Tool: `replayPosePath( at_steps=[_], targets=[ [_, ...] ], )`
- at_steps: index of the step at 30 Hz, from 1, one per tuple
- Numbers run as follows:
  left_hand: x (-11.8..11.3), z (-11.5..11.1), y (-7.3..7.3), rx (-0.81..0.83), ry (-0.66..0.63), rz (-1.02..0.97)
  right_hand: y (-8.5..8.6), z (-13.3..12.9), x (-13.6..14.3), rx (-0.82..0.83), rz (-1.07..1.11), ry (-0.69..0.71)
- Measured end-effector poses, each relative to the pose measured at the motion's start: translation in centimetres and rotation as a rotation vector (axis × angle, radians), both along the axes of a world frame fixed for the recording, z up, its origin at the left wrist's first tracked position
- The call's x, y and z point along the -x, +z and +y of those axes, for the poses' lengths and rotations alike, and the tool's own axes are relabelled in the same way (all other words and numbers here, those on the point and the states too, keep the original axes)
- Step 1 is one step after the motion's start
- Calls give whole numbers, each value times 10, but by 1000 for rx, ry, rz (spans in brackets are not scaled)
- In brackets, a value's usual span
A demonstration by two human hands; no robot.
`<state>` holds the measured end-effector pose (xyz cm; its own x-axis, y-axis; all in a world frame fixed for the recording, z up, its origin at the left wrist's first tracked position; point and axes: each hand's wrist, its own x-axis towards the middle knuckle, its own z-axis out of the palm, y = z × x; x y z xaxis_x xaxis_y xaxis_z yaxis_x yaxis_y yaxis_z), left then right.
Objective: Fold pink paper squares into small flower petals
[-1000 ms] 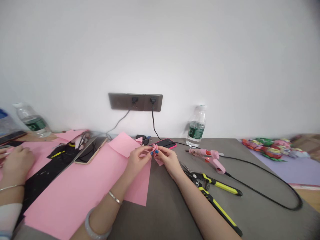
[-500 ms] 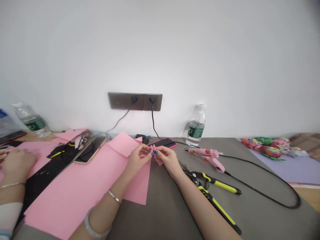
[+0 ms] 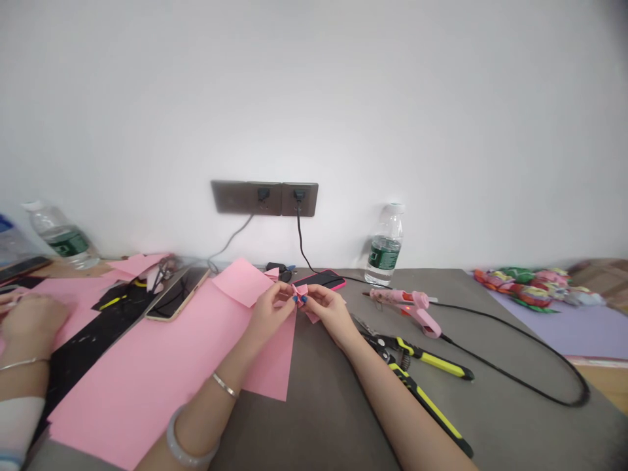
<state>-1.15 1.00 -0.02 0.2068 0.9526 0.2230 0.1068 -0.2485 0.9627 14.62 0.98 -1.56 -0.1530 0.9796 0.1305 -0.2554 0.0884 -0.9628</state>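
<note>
Head view — pinched pink paper [image 3: 301, 290] turned, looking wider than before.

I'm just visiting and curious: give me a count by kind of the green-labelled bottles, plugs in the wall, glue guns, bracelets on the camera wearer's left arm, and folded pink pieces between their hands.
Green-labelled bottles: 2
Plugs: 2
Glue gun: 1
Bracelets: 2
Folded pink piece: 1
Total: 8
</note>
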Motion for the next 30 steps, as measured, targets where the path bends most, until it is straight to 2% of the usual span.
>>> replayPosePath(
  at_steps=[6, 10, 16, 22, 25, 30],
  targets=[
    [-6, -7, -2, -206, 120, 267, -6, -2, 10, -165, -228, -160],
    [-8, -6, -6, -298, 215, 370, -6, -6, 14, -249, -344, -222],
    [-9, -5, -6, -218, 153, 231, -4, -8, 15, -283, -409, -239],
    [-10, -5, -4, -91, 195, 81, -5, -6, 13, -233, -303, -251],
    [-9, -5, -5, -134, 178, 80, -8, -5, 11, -222, -307, -260],
    [-6, -3, -7, -308, 252, 202, -9, -3, 10, -243, -344, -327]
  ],
)
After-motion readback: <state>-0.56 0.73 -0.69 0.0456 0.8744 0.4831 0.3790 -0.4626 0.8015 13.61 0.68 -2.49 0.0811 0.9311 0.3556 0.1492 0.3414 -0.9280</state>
